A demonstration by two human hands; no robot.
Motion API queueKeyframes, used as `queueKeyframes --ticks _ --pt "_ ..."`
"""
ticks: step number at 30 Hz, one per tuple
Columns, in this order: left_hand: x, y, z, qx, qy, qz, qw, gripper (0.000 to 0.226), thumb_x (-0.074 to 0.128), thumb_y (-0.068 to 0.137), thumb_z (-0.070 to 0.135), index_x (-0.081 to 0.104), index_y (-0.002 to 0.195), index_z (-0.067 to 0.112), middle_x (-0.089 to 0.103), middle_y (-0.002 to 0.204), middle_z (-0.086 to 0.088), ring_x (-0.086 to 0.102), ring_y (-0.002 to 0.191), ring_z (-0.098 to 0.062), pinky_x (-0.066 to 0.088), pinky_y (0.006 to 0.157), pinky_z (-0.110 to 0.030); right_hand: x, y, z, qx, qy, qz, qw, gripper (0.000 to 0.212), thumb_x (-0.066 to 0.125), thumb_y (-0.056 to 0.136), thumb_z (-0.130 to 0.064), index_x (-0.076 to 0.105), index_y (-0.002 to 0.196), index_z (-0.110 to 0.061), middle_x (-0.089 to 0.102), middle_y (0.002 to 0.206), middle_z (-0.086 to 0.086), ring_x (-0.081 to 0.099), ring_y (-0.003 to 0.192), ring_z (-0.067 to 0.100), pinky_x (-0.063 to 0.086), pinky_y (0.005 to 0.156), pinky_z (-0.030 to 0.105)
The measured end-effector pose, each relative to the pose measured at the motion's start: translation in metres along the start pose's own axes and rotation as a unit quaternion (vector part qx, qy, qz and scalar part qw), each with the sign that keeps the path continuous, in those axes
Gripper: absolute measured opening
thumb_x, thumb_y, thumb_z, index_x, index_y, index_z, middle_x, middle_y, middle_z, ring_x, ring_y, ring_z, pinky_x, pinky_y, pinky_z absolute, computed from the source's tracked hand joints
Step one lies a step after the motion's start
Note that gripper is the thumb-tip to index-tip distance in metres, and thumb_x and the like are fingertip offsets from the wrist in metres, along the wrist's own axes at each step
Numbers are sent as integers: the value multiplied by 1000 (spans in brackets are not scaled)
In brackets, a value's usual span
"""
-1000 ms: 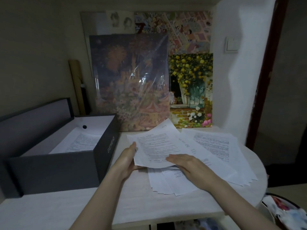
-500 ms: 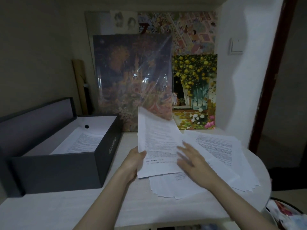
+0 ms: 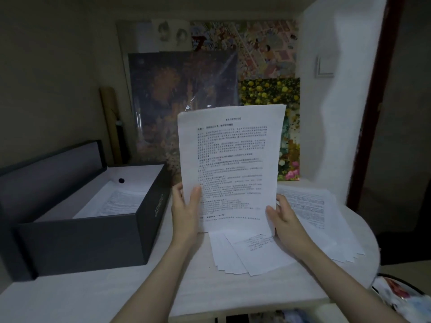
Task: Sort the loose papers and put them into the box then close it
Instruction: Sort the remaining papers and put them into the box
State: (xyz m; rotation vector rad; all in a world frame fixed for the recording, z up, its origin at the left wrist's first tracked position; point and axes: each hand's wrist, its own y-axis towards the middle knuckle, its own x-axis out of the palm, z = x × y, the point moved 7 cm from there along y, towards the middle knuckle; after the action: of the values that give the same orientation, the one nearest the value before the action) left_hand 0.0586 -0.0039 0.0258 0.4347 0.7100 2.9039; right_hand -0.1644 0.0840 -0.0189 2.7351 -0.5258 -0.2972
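Observation:
A printed sheet of paper [image 3: 233, 164] stands upright above the table, held at its lower corners. My left hand [image 3: 185, 210] grips its lower left edge and my right hand [image 3: 283, 217] grips its lower right edge. Beneath it, loose papers [image 3: 247, 255] lie fanned on the white table, with another spread of papers [image 3: 312, 213] to the right. The dark grey box [image 3: 88, 236] sits open at the left, its lid [image 3: 51, 169] standing up behind, and a printed sheet [image 3: 116, 201] lies inside it.
Framed pictures [image 3: 184, 108] and a flower painting [image 3: 289, 127] lean against the back wall behind the table [image 3: 163, 294]. A cardboard tube [image 3: 110, 122] stands in the corner. The table's rounded right edge is near a doorway, and a colourful bag [image 3: 401, 297] sits below right.
The top sheet was lifted off the pile and raised upright. My right hand left the pile and took the sheet's lower right edge; my left hand kept its hold.

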Motion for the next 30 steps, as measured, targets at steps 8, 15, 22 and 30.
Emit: queueKeyframes --ticks 8,15,22,30 --pt "20 -7 -6 -41 -72 -42 996 22 48 98 15 60 117 14 71 103 4 70 90 -6 54 68 -14 7 -7 -2 -2 -115 -42 992 42 37 102 -17 27 141 -29 51 126 -27 51 112 -16 43 103 24" --pt "17 -4 -24 -80 -69 -46 993 25 49 98 19 62 119 11 72 107 -2 70 95 -13 56 73 -20 6 -5 -4 -18 -127 -32 991 45 38 102 -14 28 143 -27 49 127 -29 45 113 -21 39 105 24" --pt "19 -6 -33 -155 -69 -82 982 19 51 98 20 66 106 11 74 93 4 73 80 -8 55 62 -17 5 -4 -3 -20 -97 -35 995 47 43 100 -12 35 135 -42 53 132 -24 49 123 -5 42 103 25" --pt "14 -9 -31 -123 -52 -60 989 21 47 99 15 64 111 10 73 100 -1 72 87 -10 55 67 -17 8 -10 -14 -23 -117 -27 992 43 38 101 -11 35 120 -49 53 121 -30 51 110 -17 44 85 8"
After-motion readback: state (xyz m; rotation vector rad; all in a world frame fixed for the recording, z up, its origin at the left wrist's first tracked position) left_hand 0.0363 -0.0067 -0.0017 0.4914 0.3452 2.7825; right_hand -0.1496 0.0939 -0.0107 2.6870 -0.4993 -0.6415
